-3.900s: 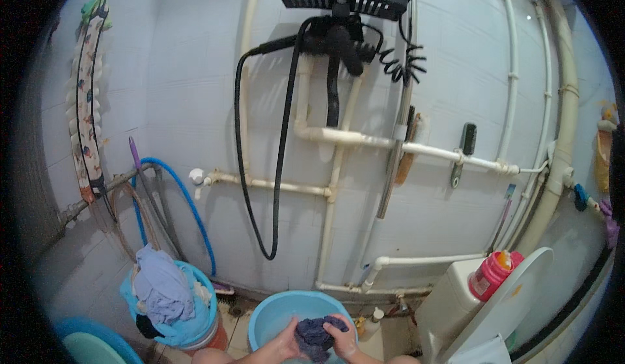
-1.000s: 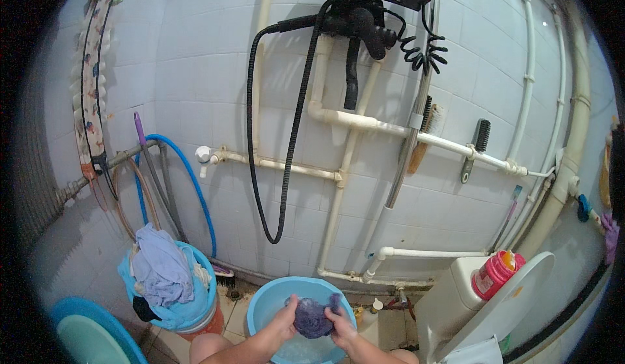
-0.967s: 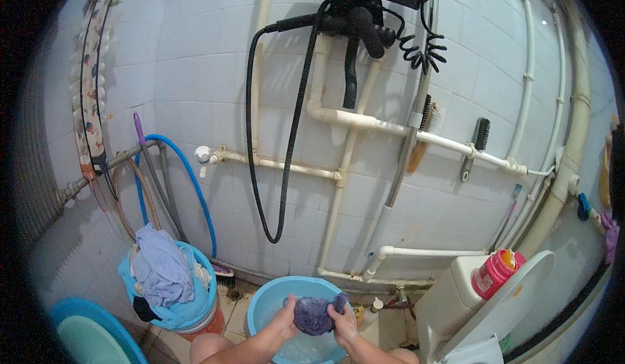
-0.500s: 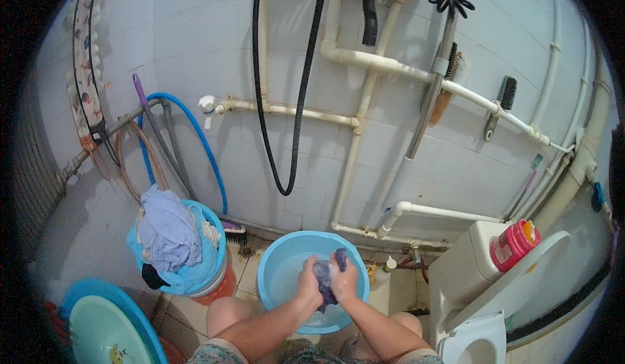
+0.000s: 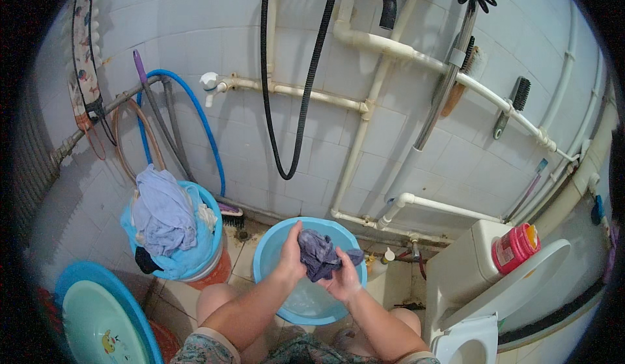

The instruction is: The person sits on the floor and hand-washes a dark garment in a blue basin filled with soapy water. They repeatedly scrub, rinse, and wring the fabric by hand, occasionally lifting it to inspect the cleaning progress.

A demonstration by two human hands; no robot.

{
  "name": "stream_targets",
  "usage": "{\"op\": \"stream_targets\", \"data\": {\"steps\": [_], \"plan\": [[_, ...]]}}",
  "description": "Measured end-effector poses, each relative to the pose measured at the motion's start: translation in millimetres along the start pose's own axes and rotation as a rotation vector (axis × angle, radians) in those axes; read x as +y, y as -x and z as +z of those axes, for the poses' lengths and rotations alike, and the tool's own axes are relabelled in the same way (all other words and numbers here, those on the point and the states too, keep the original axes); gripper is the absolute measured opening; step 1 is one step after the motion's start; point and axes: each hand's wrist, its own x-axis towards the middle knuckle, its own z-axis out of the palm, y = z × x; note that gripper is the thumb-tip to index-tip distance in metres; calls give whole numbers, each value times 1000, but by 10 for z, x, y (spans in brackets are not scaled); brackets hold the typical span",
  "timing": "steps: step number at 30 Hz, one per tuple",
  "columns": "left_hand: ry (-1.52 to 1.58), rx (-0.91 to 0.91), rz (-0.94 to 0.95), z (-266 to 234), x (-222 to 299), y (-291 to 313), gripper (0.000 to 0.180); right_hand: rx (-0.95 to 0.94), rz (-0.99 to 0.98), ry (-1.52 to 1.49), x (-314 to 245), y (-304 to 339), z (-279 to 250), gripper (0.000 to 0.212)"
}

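A wet, crumpled dark purple-grey cloth (image 5: 318,255) is held between my two hands, above the light blue basin (image 5: 262,274). My left hand (image 5: 292,255) grips its left side, with the fingers partly hidden behind it. On the lower right, my right hand (image 5: 345,282) holds the bunched fabric, and one end sticks out past the fingers. Pale, cloudy water (image 5: 312,304) lies in the basin below. The basin stands on the floor between my knees.
To the left, a bucket (image 5: 211,243) is heaped with laundry (image 5: 164,211). Nested basins (image 5: 97,318) stand at the lower left. Bottles (image 5: 379,265) stand right of my basin, near the toilet (image 5: 465,279). Pipes (image 5: 312,96) and a looped black hose (image 5: 268,123) run along the wall.
Both hands have lifted the cloth higher, from low in the basin to above it. The bundle is spread wider between them, and the view has shifted slightly.
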Motion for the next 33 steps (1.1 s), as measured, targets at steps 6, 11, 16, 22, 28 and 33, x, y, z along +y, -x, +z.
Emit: {"op": "stream_targets", "data": {"steps": [6,11,16,22,28,33], "plan": [[-143,217,-232,-117,-42,63,58,294,-724,816,-71,-34,-2,18],[-341,-64,-322,-98,-97,201,53,-259,-1407,1396,217,204,339,19],[41,-84,-95,-341,-452,-47,35,254,-1092,1424,163,-164,146,18],[-24,47,10,-438,-375,-118,20,166,-1205,1327,265,17,395,20],[6,155,26,-326,-477,-39,19,364,-683,863,192,-440,7,18],[24,-90,-67,-206,-296,-82,21,99,68,-69,8,-573,-393,36]]}}
